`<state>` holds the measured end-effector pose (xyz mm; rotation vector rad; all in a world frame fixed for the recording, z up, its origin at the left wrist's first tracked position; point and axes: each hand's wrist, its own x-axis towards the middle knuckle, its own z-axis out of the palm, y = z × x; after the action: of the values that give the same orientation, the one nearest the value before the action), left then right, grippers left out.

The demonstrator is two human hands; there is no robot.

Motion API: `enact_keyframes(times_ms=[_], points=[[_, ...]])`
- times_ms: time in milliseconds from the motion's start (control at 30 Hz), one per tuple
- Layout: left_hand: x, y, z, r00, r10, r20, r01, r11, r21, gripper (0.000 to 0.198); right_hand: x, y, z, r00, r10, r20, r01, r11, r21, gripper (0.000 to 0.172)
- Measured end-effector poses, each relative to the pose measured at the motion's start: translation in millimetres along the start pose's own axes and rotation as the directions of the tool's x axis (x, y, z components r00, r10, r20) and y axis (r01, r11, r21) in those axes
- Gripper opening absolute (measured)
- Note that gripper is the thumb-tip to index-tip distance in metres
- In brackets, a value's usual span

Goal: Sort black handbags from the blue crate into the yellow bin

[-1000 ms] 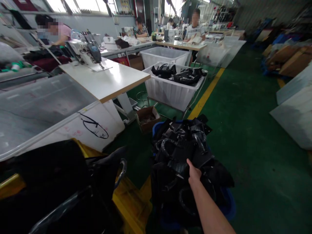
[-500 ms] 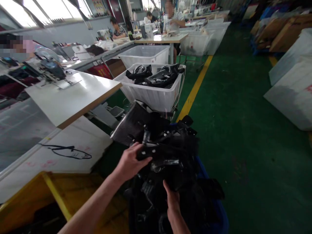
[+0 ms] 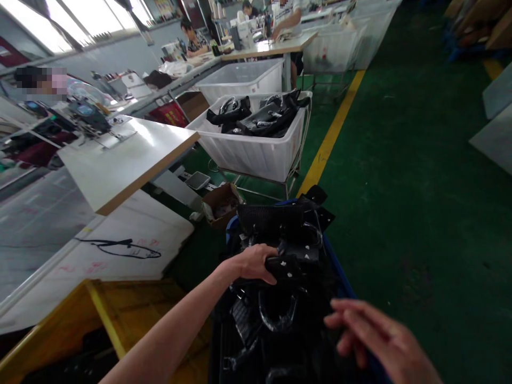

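Note:
A blue bin (image 3: 334, 266) on the green floor is heaped with black bag parts (image 3: 280, 298). My left hand (image 3: 254, 262) reaches into the heap and is closed on a black piece with small white marks (image 3: 286, 266). My right hand (image 3: 380, 338) hovers low at the right over the bin's edge, fingers stretched out and apart, holding nothing; it is blurred by motion.
A white bin of black straps (image 3: 260, 154) stands on a metal frame ahead, another white bin (image 3: 240, 80) behind it. A sewing table (image 3: 124, 160) is at left, a yellow crate (image 3: 96, 314) at lower left, a small cardboard box (image 3: 220, 202) on the floor. People sit at far tables.
My right hand has come out of the black pile and now hangs open at the right. My left hand lowered its black piece into the bin. The view tilted slightly down.

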<state>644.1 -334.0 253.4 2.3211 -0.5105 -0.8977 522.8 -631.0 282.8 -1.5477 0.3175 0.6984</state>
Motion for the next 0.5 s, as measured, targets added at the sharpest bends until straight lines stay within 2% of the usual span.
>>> enact_keyframes(times_ms=[33,67,100,133,167,200,233,267,367,433,500], points=[[-5,2,8.7,0.999,0.034,-0.005,-0.034,0.998,0.056,0.049,14,-26,-7,0.968,-0.19,-0.165,0.181,0.981,-0.068,0.053],[-9,3,17.0,0.998,0.067,-0.007,-0.066,0.993,0.101,0.048,34,-48,-8,0.901,-0.374,-0.218,0.34,0.924,-0.177,0.053],[-13,4,24.1,0.995,0.096,-0.008,-0.094,0.986,0.136,0.048,60,-65,-6,0.823,-0.531,-0.202,0.463,0.833,-0.303,0.058],[-17,5,29.9,0.993,0.119,-0.008,-0.116,0.98,0.163,0.048,89,-76,0,0.754,-0.639,-0.151,0.519,0.721,-0.458,0.069],[-20,6,34.3,0.991,0.133,-0.013,-0.129,0.974,0.186,0.047,120,-81,7,0.694,-0.718,-0.056,0.559,0.586,-0.586,0.088],[-23,6,37.5,0.99,0.142,-0.018,-0.135,0.969,0.206,0.046,150,-82,16,0.691,-0.723,0.008,0.548,0.516,-0.658,0.106],[-26,6,39.9,0.989,0.146,-0.024,-0.136,0.964,0.227,0.045,179,-79,24,0.73,-0.683,0.031,0.517,0.522,-0.679,0.117],[-28,6,42.0,0.988,0.146,-0.042,-0.132,0.96,0.246,0.044,203,-74,31,0.761,-0.647,0.047,0.504,0.545,-0.67,0.117],[-39,5,50.5,0.972,0.158,-0.173,-0.102,0.95,0.294,0.044,243,-59,44,0.793,-0.606,0.068,0.488,0.564,-0.666,0.072],[-49,3,61.5,0.939,0.204,-0.276,-0.11,0.94,0.322,0.039,246,-58,46,0.784,-0.618,0.063,0.489,0.55,-0.677,0.044],[-61,-1,78.4,0.911,0.247,-0.33,-0.135,0.935,0.328,0.03,238,-67,43,0.765,-0.644,0.002,0.467,0.553,-0.69,0.032]])
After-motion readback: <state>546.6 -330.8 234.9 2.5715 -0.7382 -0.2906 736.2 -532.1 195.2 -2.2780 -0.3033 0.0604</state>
